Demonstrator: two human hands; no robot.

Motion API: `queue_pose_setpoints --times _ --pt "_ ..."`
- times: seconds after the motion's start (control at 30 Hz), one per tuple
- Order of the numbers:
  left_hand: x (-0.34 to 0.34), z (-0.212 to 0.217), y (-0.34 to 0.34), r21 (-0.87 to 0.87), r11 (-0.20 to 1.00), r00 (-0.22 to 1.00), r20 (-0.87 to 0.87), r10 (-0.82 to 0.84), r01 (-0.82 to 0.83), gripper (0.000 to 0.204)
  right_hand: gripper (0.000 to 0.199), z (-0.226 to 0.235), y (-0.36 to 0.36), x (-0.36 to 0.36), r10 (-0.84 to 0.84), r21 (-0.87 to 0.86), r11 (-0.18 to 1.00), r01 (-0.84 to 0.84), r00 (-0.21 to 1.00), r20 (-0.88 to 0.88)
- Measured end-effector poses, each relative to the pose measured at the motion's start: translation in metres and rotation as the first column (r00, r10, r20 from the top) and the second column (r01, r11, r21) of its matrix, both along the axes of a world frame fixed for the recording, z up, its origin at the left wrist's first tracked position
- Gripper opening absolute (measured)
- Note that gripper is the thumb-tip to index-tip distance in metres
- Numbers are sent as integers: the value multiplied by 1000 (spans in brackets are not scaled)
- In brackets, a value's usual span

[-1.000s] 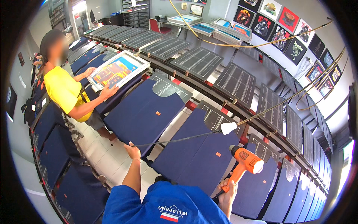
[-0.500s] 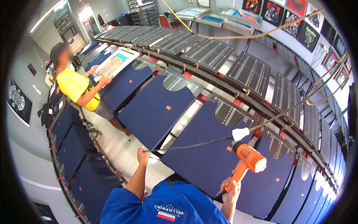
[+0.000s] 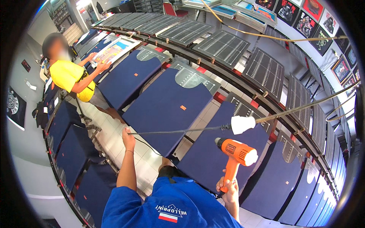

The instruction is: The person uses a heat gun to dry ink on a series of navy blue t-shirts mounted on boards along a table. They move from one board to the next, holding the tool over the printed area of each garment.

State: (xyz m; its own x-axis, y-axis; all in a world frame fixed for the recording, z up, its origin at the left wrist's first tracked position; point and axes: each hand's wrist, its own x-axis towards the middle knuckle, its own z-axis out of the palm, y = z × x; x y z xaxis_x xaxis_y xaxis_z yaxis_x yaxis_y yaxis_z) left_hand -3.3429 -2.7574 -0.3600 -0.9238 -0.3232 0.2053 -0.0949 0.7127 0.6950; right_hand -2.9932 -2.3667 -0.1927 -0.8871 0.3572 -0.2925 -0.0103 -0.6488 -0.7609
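Observation:
My right hand [image 3: 229, 187] is wrapped round the handle of an orange heat gun [image 3: 238, 152], whose dark nozzle points up and to the left. Stretched out to the left, my left hand [image 3: 129, 140] grips a thin black cord [image 3: 178, 132]. That cord runs taut across to a white plug connector [image 3: 243, 125] just above the heat gun, and a thicker cable continues from there to the right. Below the heat gun and cord, dark blue shirts [image 3: 167, 104] lie flat over metal printing boards, each with a small orange mark.
A co-worker in a yellow shirt [image 3: 68, 76] holds a framed printing screen [image 3: 118, 49] at the left. Bare grey boards [image 3: 224, 45] line the far side of the long rail [image 3: 216, 70]. A yellow hose [image 3: 266, 36] hangs across the top. White floor tiles [image 3: 140, 167] show below my left hand.
My left hand has moved left and away from me with the cord. The heat gun has shifted left with my right hand. The view has turned a little to the right.

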Motion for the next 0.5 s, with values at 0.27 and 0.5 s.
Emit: queue_pose_setpoints --times 0.27,0.5 --pt "-181 16 -90 -196 980 961 -262 -90 39 38 53 5 -113 -165 70 -18 998 -68 988 140" --pt "-273 -11 -142 -114 993 999 -2 -34 33 44 49 40 -152 -264 32 124 991 -59 978 208"
